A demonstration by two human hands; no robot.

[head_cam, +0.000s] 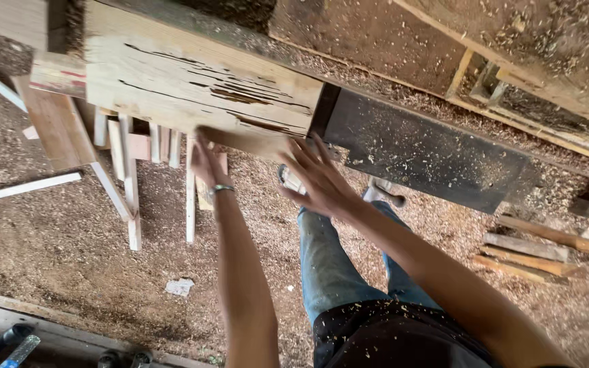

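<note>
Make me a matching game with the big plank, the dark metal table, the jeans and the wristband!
Things:
1. cracked plank
2. metal table
3. jeans
4. wristband

Descriptions:
A. blue, dusted with sawdust
B. pale wood with dark splits
C. on the left hand side's wrist
D. dark, flat, sprinkled with shavings

Pairs: 1-B, 2-D, 3-A, 4-C. The right hand is spread near the plank's edge.

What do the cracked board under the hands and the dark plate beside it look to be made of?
The board looks like raw, unfinished wood: pale grain with dark splits. The dark plate seems to be metal, matte and flat, dusted with sawdust, though painted wood cannot be excluded.
</note>
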